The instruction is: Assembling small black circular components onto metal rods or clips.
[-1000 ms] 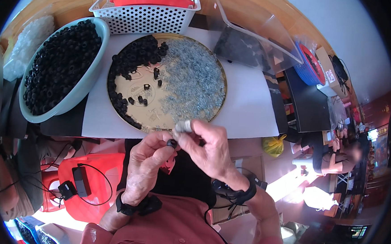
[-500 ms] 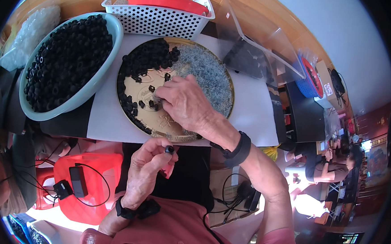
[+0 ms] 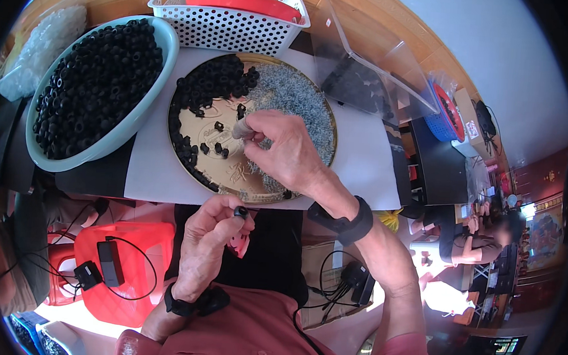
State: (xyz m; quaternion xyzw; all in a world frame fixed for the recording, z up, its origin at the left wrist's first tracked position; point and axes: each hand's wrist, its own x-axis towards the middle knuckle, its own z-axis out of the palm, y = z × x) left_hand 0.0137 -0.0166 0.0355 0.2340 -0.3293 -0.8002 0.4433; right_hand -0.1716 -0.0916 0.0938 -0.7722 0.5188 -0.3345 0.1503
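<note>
My left hand [image 3: 207,239], just off the table's near edge, pinches a small black ring-shaped part [image 3: 240,211] between thumb and finger. A pinkish-red object [image 3: 240,242] shows beneath that hand; its kind is unclear. Over the round gold tray [image 3: 232,153] my right hand [image 3: 285,144] is closed, thumb and fingertips together, a pale cover on one fingertip. Whatever those fingertips hold is hidden. Black parts [image 3: 213,82] are heaped on the tray's far left, with several loose ones near its middle. Tiny clear pieces [image 3: 301,104] cover the tray's right side.
A pale green basin [image 3: 169,48] full of black ring parts stands left. Behind the tray are a white perforated basket [image 3: 231,32] with a red tray inside and a clear plastic box [image 3: 362,65]. A red stool [image 3: 130,240] carries cables. Another person [image 3: 481,245] sits far right.
My right hand has shifted a little right, away from the loose black parts at the tray's middle. My left hand still pinches the black part and has turned slightly.
</note>
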